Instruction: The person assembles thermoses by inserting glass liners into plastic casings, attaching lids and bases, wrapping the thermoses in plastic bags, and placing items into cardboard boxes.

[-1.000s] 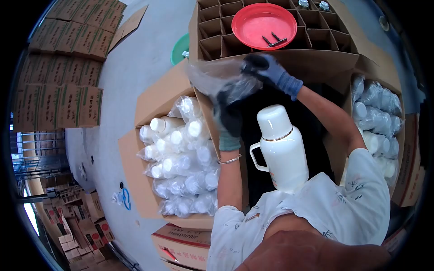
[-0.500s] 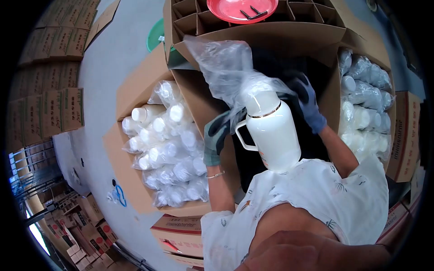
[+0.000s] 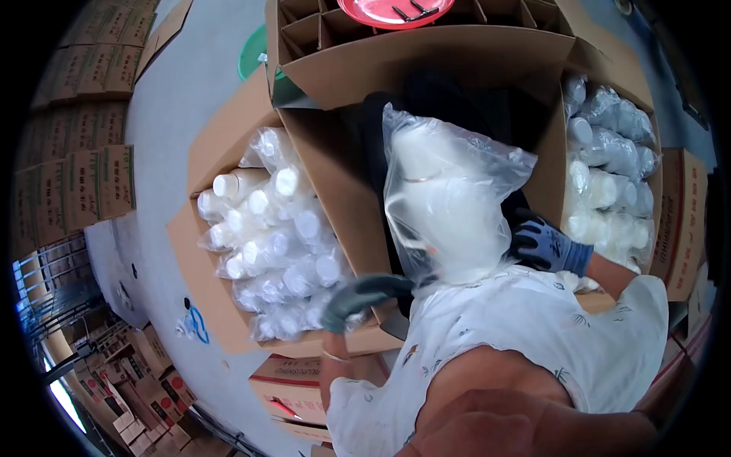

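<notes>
A white jug (image 3: pixel 449 206) stands on my lap inside a clear plastic bag (image 3: pixel 411 152) that covers it from its lid down to near its base. My left hand (image 3: pixel 365 297), in a grey-green glove, is at the bag's lower left edge, fingers pointing toward it and their tips pressed together; what they grip is too small to make out. On the right side of the bag is my right hand (image 3: pixel 544 242), in a blue and black glove, its fingers curled at the bag's lower edge; its grip is partly hidden.
Open cartons of bagged white bottles stand at left (image 3: pixel 282 244) and right (image 3: pixel 609 183). Ahead is a divided carton (image 3: pixel 426 57) with a red dish (image 3: pixel 392 9) holding dark screws. A green basin (image 3: pixel 251 53) sits behind. Stacked cartons (image 3: pixel 72 167) are at far left.
The bag has gone from open in my hands, to over the lid, to down around the whole jug. Both hands have moved down toward my body along its sides.
</notes>
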`<move>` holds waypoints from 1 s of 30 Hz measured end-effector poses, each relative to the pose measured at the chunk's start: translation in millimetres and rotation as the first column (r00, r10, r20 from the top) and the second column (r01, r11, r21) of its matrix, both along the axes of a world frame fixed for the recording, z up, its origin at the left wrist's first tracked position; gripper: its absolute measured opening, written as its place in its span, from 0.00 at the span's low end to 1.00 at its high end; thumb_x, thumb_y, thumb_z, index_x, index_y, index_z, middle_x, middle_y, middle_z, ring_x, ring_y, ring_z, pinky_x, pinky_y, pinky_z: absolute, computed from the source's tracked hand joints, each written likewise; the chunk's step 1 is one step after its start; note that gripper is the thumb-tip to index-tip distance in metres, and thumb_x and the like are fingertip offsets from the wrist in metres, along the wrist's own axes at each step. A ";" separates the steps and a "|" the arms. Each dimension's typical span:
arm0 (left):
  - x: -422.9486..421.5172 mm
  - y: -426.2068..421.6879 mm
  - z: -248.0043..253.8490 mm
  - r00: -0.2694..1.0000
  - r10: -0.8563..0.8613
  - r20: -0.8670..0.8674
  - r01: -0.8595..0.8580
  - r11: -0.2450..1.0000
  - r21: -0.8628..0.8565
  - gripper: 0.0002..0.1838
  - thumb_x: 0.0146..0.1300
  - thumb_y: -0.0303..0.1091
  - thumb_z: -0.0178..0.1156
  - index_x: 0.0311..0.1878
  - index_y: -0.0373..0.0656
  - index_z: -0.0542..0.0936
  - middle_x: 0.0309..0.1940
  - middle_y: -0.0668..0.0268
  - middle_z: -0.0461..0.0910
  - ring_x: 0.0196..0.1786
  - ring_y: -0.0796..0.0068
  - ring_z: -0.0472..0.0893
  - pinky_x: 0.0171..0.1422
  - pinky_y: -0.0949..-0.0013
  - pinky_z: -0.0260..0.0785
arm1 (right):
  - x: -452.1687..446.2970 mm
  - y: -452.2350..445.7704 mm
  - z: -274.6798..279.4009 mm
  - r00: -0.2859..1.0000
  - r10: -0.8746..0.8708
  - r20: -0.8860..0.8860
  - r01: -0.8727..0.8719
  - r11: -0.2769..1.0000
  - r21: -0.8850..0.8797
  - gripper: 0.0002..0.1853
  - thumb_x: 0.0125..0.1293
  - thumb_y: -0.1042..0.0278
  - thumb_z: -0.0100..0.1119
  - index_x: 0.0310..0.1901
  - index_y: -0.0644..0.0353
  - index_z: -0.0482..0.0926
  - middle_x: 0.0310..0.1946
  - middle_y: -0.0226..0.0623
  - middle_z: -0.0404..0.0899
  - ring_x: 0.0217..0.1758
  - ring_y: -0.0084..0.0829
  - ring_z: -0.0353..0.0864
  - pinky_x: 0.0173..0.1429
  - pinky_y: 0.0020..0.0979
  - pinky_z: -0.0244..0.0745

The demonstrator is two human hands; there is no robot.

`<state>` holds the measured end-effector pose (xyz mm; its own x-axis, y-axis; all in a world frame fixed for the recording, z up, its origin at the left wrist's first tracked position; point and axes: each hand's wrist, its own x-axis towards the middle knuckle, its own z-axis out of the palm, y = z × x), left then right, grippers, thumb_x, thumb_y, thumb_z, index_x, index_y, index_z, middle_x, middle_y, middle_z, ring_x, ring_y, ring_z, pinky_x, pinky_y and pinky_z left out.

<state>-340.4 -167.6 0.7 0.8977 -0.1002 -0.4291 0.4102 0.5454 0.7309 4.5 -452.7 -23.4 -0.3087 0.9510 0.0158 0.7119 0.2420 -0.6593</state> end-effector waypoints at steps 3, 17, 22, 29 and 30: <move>22.0 50.3 11.2 0.934 0.313 -0.173 -0.293 0.947 0.134 0.33 0.64 0.32 0.60 0.70 0.34 0.60 0.55 0.52 0.77 0.53 0.61 0.80 0.55 0.59 0.77 | 29.6 19.0 12.6 0.930 -0.216 -0.297 0.142 0.957 -0.253 0.24 0.53 0.67 0.64 0.52 0.61 0.75 0.57 0.48 0.71 0.62 0.50 0.69 0.69 0.44 0.61; -50.5 89.6 -26.6 0.321 0.932 0.167 -0.891 0.237 0.388 0.18 0.68 0.32 0.52 0.58 0.35 0.69 0.43 0.53 0.79 0.35 0.57 0.83 0.41 0.55 0.81 | -32.5 204.6 52.9 0.996 0.013 0.093 -0.033 0.975 0.222 0.33 0.58 0.52 0.60 0.66 0.48 0.68 0.69 0.51 0.57 0.71 0.53 0.57 0.74 0.56 0.48; -34.4 207.0 -72.8 -0.227 0.852 0.472 -0.882 -0.385 0.272 0.12 0.65 0.27 0.51 0.50 0.36 0.69 0.39 0.53 0.79 0.32 0.51 0.84 0.36 0.55 0.82 | -31.9 294.2 37.5 0.910 -0.182 0.372 0.024 0.920 0.392 0.31 0.56 0.50 0.59 0.63 0.48 0.71 0.67 0.45 0.62 0.72 0.51 0.56 0.74 0.61 0.43; -7.7 348.4 -197.0 -0.043 0.951 0.306 -0.536 -0.280 0.796 0.07 0.58 0.29 0.54 0.37 0.36 0.71 0.22 0.57 0.78 0.19 0.63 0.80 0.27 0.62 0.74 | -46.1 329.5 27.3 0.899 -0.219 0.379 0.048 0.911 0.410 0.30 0.54 0.49 0.60 0.59 0.48 0.75 0.65 0.42 0.65 0.71 0.49 0.58 0.74 0.60 0.41; -10.1 365.0 -217.7 0.084 0.968 0.236 -0.565 -0.149 0.812 0.07 0.58 0.27 0.54 0.39 0.37 0.70 0.27 0.57 0.78 0.22 0.60 0.83 0.20 0.62 0.76 | -47.8 333.0 29.4 0.904 -0.216 0.370 0.050 0.911 0.410 0.28 0.53 0.50 0.60 0.57 0.48 0.77 0.64 0.41 0.67 0.70 0.49 0.59 0.74 0.60 0.42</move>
